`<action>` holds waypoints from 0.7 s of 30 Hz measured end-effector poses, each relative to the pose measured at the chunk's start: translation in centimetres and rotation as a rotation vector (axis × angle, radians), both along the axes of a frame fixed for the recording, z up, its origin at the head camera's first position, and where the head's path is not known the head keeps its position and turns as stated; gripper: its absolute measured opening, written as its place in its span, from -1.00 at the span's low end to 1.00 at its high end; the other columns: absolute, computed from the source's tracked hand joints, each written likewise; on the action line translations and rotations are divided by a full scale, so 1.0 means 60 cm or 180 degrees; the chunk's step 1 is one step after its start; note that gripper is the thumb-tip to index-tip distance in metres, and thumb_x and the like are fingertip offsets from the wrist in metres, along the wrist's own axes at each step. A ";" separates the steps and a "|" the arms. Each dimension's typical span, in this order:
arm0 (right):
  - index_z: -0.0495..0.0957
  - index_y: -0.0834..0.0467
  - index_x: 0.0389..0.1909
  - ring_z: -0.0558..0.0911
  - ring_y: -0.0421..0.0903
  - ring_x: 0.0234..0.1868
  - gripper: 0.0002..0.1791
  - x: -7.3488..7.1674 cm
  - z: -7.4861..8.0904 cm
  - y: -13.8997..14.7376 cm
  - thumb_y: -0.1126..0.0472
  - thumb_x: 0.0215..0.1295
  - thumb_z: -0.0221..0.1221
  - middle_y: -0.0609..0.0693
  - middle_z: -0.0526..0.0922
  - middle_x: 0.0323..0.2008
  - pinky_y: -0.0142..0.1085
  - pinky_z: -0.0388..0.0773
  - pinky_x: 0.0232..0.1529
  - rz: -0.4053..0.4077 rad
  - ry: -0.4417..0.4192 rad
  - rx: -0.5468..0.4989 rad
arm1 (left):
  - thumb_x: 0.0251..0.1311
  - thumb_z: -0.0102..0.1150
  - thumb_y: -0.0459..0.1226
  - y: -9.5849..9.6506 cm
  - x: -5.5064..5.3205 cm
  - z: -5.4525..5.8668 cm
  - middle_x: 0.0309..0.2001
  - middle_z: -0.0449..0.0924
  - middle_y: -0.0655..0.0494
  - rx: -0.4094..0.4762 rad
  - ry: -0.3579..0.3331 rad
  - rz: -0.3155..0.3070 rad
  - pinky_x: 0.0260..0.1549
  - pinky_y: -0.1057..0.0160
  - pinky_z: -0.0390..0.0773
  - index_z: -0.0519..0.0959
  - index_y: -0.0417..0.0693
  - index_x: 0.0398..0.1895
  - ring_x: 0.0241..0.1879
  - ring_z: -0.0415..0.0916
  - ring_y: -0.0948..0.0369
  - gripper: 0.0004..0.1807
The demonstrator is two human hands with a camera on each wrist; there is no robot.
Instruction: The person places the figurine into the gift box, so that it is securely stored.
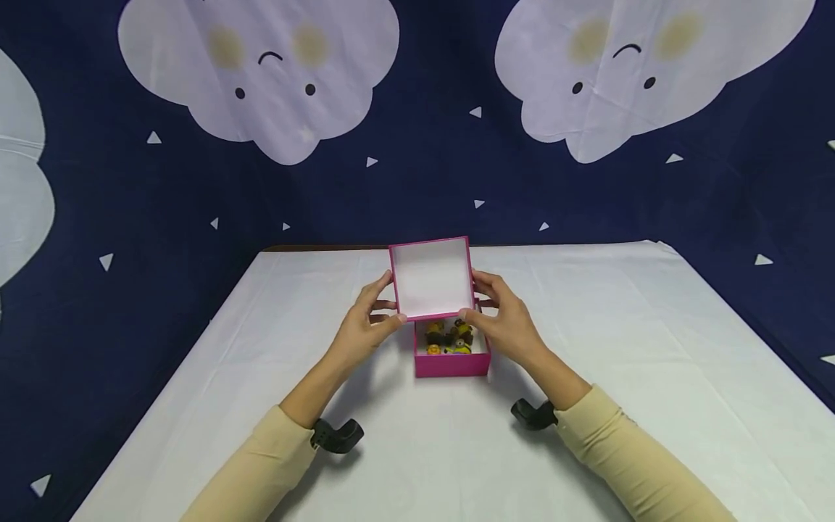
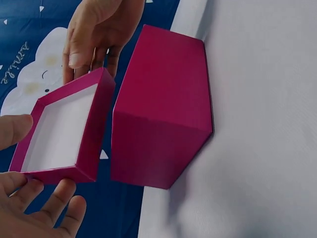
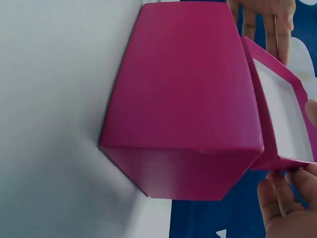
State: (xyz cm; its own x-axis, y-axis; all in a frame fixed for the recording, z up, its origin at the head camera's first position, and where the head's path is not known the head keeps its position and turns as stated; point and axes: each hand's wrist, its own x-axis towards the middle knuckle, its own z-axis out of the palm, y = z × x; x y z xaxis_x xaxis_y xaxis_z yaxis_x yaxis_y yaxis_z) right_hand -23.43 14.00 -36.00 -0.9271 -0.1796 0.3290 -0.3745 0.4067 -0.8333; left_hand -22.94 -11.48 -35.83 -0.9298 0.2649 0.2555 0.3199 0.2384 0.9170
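Observation:
A pink box lid (image 1: pixel 433 278) with a white inside is held up by both hands, its hollow side turned toward the head camera. My left hand (image 1: pixel 362 322) grips its left edge, thumb at the lower corner and fingers along the side. On the opposite edge my right hand (image 1: pixel 509 319) grips it the same way. Below and partly behind the lid stands the pink box (image 1: pixel 451 365), uncovered, on the table. Several small yellow and dark figurines (image 1: pixel 459 335) lie inside it, partly hidden by the lid. Both wrist views show the box (image 2: pixel 158 89) from its sides with the lid above it.
A white cloth covers the table (image 1: pixel 196 420). Behind it hangs a dark blue curtain (image 1: pixel 430 196) with white clouds and small triangles. Each wrist wears a black band (image 1: pixel 337 437) below a beige sleeve (image 1: pixel 261 464).

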 end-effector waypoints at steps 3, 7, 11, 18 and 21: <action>0.22 0.01 0.34 0.54 0.12 0.12 -0.27 -0.001 0.003 0.007 0.11 0.15 0.30 0.06 0.43 0.30 -0.01 0.51 0.11 -0.0068 -0.0115 -0.0097 | 0.13 0.26 -0.32 0.010 0.000 0.001 0.41 0.07 0.07 -0.0032 -0.0005 -0.0088 0.22 -0.10 0.37 0.00 0.16 0.49 0.18 0.41 -0.03 -0.10; 0.15 -0.04 0.40 0.54 0.11 0.12 -0.20 -0.001 0.005 0.012 0.03 0.17 0.28 0.00 0.36 0.35 -0.05 0.55 0.06 -0.0131 -0.0129 -0.0109 | 0.13 0.26 -0.32 0.021 0.002 0.004 0.43 -0.01 0.04 -0.0088 -0.0011 -0.0189 0.27 -0.13 0.31 -0.08 0.11 0.50 0.22 0.38 -0.07 -0.06; 0.16 -0.06 0.41 0.53 0.08 0.17 -0.22 -0.002 0.006 0.013 0.05 0.19 0.26 0.02 0.38 0.34 -0.06 0.51 0.12 -0.0159 0.0006 -0.0154 | 0.13 0.26 -0.30 0.027 0.005 0.010 0.44 -0.04 0.02 -0.0103 -0.0003 -0.0212 0.29 -0.10 0.30 -0.11 0.12 0.51 0.26 0.35 -0.11 -0.04; 0.30 0.00 0.34 0.51 0.05 0.21 -0.35 0.001 0.011 0.014 0.05 0.22 0.23 0.09 0.50 0.23 -0.03 0.47 0.17 -0.0342 0.0120 -0.0229 | 0.19 0.21 -0.27 0.035 0.008 0.013 0.37 0.05 -0.08 0.0054 -0.0052 -0.0210 0.33 -0.07 0.28 -0.03 0.16 0.49 0.31 0.31 -0.11 -0.13; 0.33 0.01 0.33 0.54 0.06 0.16 -0.36 0.004 0.012 0.015 0.02 0.23 0.22 0.10 0.54 0.18 -0.04 0.49 0.17 -0.0410 0.0128 -0.0265 | 0.23 0.17 -0.25 0.038 0.008 0.014 0.32 0.11 -0.12 0.0112 -0.0065 -0.0211 0.35 -0.05 0.24 -0.01 0.18 0.48 0.33 0.28 -0.11 -0.19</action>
State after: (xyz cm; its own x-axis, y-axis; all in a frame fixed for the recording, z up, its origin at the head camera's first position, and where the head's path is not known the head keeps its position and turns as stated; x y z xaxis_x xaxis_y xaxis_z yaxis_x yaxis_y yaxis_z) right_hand -23.22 14.92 -35.28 -0.9265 -0.0307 0.3750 -0.3574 0.3837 -0.8515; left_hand -22.45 -9.21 -35.01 -0.9157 0.3171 0.2470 0.3151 0.1847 0.9309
